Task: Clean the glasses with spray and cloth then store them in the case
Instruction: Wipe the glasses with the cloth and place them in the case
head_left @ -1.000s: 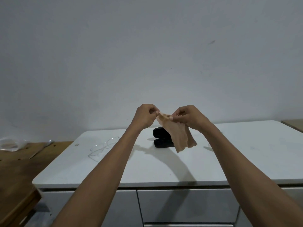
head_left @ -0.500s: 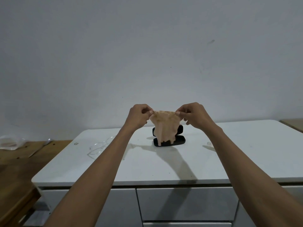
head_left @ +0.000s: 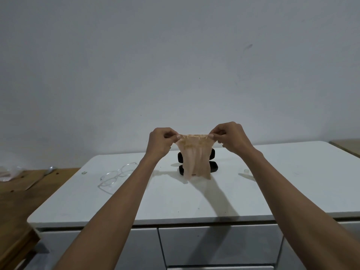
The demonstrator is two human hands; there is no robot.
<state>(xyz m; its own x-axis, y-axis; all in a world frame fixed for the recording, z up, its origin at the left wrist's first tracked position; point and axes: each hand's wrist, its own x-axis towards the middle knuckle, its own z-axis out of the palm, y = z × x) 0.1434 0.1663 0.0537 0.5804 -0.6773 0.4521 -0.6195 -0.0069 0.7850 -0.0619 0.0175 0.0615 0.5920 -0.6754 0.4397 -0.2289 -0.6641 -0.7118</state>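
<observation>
Two bare forearms reach out from the near edge, and at their ends the left hand (head_left: 160, 142) and right hand (head_left: 230, 137) each pinch an upper corner of the cloth (head_left: 195, 156), thumb and fingers closed tight on the fabric. A second ago the hands were almost touching, with the cloth bunched and hanging off to the right hand's side; since then they have drawn apart, so the top hem is now stretched flat between them and the rest hangs open in soft vertical folds. That suggests the cloth is being shaken out ready for wiping. It looks thin, peach-beige and slightly translucent, with a frayed or fringed top edge and a tiny red mark near its lower hem. On the white cabinet top (head_left: 175, 201), at about ten o'clock from the cloth, the clear-framed glasses (head_left: 115, 177) lie untouched, well apart from both hands. Directly behind the cloth, toward twelve o'clock, the black case (head_left: 213, 162) stands open, largely hidden by the hanging fabric.
</observation>
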